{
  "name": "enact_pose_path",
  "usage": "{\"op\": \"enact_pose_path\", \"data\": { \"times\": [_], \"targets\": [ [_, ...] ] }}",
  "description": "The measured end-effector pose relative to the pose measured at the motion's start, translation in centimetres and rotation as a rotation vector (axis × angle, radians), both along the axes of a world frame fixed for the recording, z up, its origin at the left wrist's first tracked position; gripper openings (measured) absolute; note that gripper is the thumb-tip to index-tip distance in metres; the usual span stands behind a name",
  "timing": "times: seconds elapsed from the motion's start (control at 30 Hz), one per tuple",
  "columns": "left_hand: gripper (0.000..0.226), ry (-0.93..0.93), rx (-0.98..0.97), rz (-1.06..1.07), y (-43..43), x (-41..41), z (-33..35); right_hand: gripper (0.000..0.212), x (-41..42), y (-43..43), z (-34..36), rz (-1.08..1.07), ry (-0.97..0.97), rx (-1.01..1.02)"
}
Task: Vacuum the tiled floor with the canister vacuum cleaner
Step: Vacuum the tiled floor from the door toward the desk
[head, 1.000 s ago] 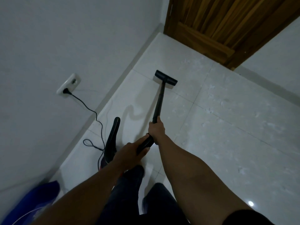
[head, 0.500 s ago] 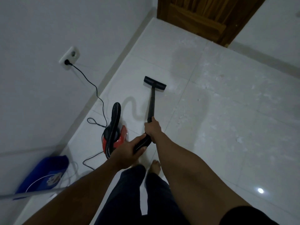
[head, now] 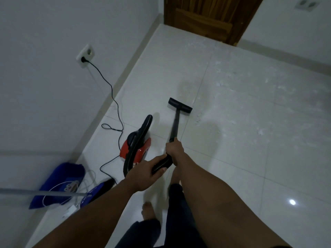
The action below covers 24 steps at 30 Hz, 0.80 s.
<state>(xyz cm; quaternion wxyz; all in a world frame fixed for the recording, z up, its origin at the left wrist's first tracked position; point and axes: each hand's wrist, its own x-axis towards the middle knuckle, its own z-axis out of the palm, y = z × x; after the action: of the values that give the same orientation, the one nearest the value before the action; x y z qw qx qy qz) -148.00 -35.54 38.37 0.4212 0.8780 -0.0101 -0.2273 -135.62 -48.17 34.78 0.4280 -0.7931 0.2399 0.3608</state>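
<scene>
Vacuum wand (head: 175, 126), grasped by left hand (head: 145, 173) and right hand (head: 174, 151), has canister (head: 139, 151) close leftward, open tiled floor (head: 250, 158) rightward.

One red canister vacuum (head: 138, 149), one black hose (head: 127, 161), one wand (head: 175, 125), one floor nozzle (head: 180, 106). Two hands on it: left hand (head: 146, 174), right hand (head: 174, 149). Two bare feet (head: 148, 210) (head: 175, 176). One power cord (head: 111, 87), two wall sockets (head: 85, 55) (head: 306, 5), one wooden door (head: 211, 15).
</scene>
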Motion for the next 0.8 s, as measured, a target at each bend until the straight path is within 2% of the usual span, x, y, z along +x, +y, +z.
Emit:
{"op": "enact_pose_path", "data": {
  "times": [0.17, 0.37, 0.57, 0.8],
  "targets": [
    [0.062, 0.007, 0.002, -0.05, 0.2, -7.5, -0.1, 0.056, -8.0, -0.5, 0.2, -0.008, 0.012, -0.008],
    [0.058, 0.046, 0.025, -0.075, -0.2, -11.9, 1.0, 0.044, -12.8, -1.0, -0.6, 0.011, 0.052, -0.02],
    [0.059, 0.073, 0.044, -0.102, -0.6, -13.1, 0.3, 0.047, -14.0, -1.5, -2.1, 0.043, 0.076, -0.006],
    [0.065, 0.077, 0.032, -0.096, -2.0, -10.1, -0.9, 0.043, -10.6, -2.6, -2.5, 0.05, 0.089, 0.003]
  ]
}}
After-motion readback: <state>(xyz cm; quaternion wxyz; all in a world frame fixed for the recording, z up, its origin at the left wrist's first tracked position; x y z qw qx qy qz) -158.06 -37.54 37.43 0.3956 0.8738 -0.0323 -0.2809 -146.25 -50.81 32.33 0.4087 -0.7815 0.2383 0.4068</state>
